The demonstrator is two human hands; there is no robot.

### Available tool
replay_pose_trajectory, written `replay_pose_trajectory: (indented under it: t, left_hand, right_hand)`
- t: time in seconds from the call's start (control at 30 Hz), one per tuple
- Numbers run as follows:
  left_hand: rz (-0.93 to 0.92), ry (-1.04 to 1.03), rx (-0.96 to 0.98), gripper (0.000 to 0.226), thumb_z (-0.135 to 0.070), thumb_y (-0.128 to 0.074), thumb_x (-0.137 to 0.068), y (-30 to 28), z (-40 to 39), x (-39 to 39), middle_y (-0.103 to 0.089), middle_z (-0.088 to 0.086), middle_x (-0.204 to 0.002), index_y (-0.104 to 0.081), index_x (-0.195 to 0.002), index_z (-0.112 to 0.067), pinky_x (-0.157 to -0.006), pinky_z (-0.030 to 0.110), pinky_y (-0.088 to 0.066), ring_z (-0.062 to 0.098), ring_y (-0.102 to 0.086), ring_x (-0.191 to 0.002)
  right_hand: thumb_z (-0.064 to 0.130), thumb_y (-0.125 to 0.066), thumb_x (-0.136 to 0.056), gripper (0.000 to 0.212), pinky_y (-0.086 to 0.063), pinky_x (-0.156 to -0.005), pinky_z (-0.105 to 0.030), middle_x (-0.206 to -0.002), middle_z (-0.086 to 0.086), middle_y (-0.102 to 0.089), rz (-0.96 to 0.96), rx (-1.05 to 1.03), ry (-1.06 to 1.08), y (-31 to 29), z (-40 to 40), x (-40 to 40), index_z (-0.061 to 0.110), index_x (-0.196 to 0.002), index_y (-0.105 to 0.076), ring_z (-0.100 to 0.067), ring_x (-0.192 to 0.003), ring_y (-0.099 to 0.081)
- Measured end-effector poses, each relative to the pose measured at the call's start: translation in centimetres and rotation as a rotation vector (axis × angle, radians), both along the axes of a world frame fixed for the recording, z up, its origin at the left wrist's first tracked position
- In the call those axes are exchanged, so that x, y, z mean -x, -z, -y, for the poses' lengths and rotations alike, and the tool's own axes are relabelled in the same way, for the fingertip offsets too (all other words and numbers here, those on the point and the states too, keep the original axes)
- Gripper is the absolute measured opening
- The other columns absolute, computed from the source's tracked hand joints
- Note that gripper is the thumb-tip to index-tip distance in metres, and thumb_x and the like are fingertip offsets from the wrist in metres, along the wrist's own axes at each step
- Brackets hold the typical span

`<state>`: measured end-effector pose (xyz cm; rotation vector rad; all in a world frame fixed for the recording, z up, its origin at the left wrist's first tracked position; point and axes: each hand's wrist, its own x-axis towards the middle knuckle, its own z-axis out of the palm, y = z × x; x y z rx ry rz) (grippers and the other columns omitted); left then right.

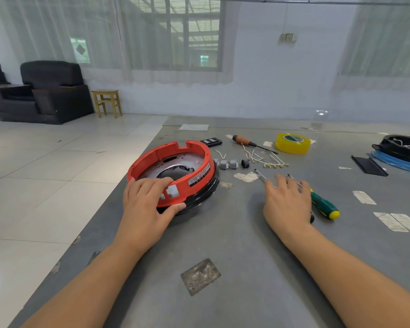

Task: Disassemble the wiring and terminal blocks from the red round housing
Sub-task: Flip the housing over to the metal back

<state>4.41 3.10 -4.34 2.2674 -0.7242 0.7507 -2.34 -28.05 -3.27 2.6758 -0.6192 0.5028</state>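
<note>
The red round housing [194, 176] sits on a black ring near the table's left edge, its metal plate showing inside. My left hand [147, 204] grips its near rim, fingers over the top and thumb on the outer wall. Right of the housing lie grey terminal blocks [226, 164], a small black part [246, 164] and loose white wires with brass terminals [268, 159]. My right hand [288, 201] lies flat with straight fingers over two screwdrivers; the green-handled screwdriver [324, 205] sticks out beside it.
An orange-handled screwdriver [245, 141], a yellow tape roll [292, 143] and a black remote [211, 141] lie further back. A black round part on blue film [400, 150] sits at the far right. The grey table [223, 256] ends at the left above tiled floor.
</note>
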Motion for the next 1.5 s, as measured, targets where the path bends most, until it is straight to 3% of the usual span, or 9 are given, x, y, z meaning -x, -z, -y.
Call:
replay_pose_trajectory:
  t: [0.2, 0.37, 0.5, 0.67, 0.83, 1.0, 1.23, 1.33, 1.5]
  left_hand:
    - [-0.196, 0.098, 0.499, 0.052, -0.069, -0.072, -0.081, -0.9, 0.4, 0.7, -0.058, -0.029, -0.126, -0.053, -0.128, -0.055, -0.094, 0.006, -0.04, -0.01, -0.053, -0.117]
    - [-0.444, 0.343, 0.937, 0.059, -0.066, -0.072, -0.086, -1.9, 0.6, 0.8, -0.07, -0.015, -0.128, -0.061, -0.136, -0.036, -0.098, 0.026, -0.052, 0.005, -0.065, -0.121]
    - [-0.642, 0.5, 1.182, 0.047, -0.054, -0.068, -0.09, -2.4, 0.9, 1.1, -0.071, -0.004, -0.131, -0.068, -0.129, -0.027, -0.089, 0.027, -0.059, 0.011, -0.067, -0.117]
    - [-0.844, 0.52, 1.367, 0.063, -0.057, -0.061, -0.093, -2.2, 0.6, 0.9, -0.072, 0.004, -0.132, -0.062, -0.142, -0.018, -0.091, 0.039, -0.062, 0.02, -0.07, -0.121]
    - [-0.976, 0.532, 1.37, 0.049, -0.054, -0.052, -0.103, -1.9, 0.8, 0.3, -0.072, 0.006, -0.131, -0.07, -0.131, -0.019, -0.094, 0.042, -0.062, 0.024, -0.071, -0.119]
    - [-1.098, 0.639, 1.284, 0.077, -0.074, -0.063, -0.088, -1.5, 0.8, 0.5, -0.061, 0.006, -0.149, -0.059, -0.148, -0.026, -0.101, 0.048, -0.058, 0.039, -0.065, -0.128]
    - [-1.118, 0.792, 1.293, 0.092, -0.079, -0.067, -0.083, -1.7, 2.2, 1.5, -0.054, 0.011, -0.156, -0.048, -0.155, -0.026, -0.113, 0.05, -0.048, 0.036, -0.053, -0.142]
    - [-1.117, 0.714, 1.094, 0.082, -0.043, -0.086, -0.085, -0.8, 3.0, 1.8, -0.062, 0.003, -0.149, -0.041, -0.152, -0.032, -0.114, 0.045, -0.049, 0.028, -0.062, -0.134]
    - [-1.104, 0.501, 1.005, 0.054, 0.001, -0.06, -0.099, -0.8, 4.2, 1.5, -0.075, 0.014, -0.126, -0.044, -0.147, -0.016, -0.101, 0.045, -0.057, 0.034, -0.074, -0.112]
  right_hand:
    - [0.039, -0.05, -0.1, 0.047, -0.037, -0.112, -0.04, -0.15, -0.004, -0.048, 0.172, -0.309, -0.501, 1.3, -6.2, -0.5, 0.019, -0.142, -0.051, -0.026, -0.136, -0.046]
    - [0.047, -0.041, -0.105, 0.05, -0.043, -0.111, -0.034, -0.144, 0.007, -0.054, 0.402, -1.108, -0.599, 1.9, -9.9, -2.5, 0.025, -0.15, -0.043, -0.005, -0.126, -0.052]
    - [0.048, -0.053, -0.102, 0.053, -0.054, -0.102, -0.039, -0.141, 0.008, -0.058, 0.523, -1.798, -0.525, 1.3, -11.6, -4.4, 0.032, -0.15, -0.038, -0.012, -0.123, -0.062]
    - [0.024, -0.062, -0.1, 0.029, -0.062, -0.079, -0.043, -0.115, -0.001, -0.075, 0.493, -2.151, -0.55, 0.9, -11.7, -5.3, 0.022, -0.129, -0.058, -0.022, -0.104, -0.073]
    - [0.023, -0.062, -0.099, 0.019, -0.062, -0.085, -0.046, -0.109, 0.0, -0.077, 0.631, -2.047, -0.497, 1.6, -11.1, -5.4, 0.02, -0.118, -0.066, -0.021, -0.105, -0.073]
    - [0.034, -0.062, -0.096, 0.026, -0.051, -0.105, -0.047, -0.114, 0.01, -0.075, 0.716, -1.86, -0.518, 1.4, -10.8, -5.1, 0.028, -0.121, -0.066, -0.014, -0.111, -0.069]
    - [0.021, -0.054, -0.104, 0.026, -0.061, -0.084, -0.042, -0.12, 0.006, -0.073, 0.711, -2.116, -0.601, 1.5, -12.0, -4.3, 0.034, -0.127, -0.056, -0.016, -0.11, -0.07]
    - [0.016, -0.051, -0.105, 0.031, -0.062, -0.08, -0.041, -0.125, 0.001, -0.071, 0.731, -2.144, -0.597, 1.3, -12.3, -4.1, 0.029, -0.133, -0.051, -0.019, -0.113, -0.069]
    - [0.013, -0.06, -0.099, 0.03, -0.062, -0.078, -0.046, -0.123, -0.006, -0.069, 0.707, -2.202, -0.513, 0.6, -11.7, -3.9, 0.027, -0.123, -0.049, -0.027, -0.11, -0.069]
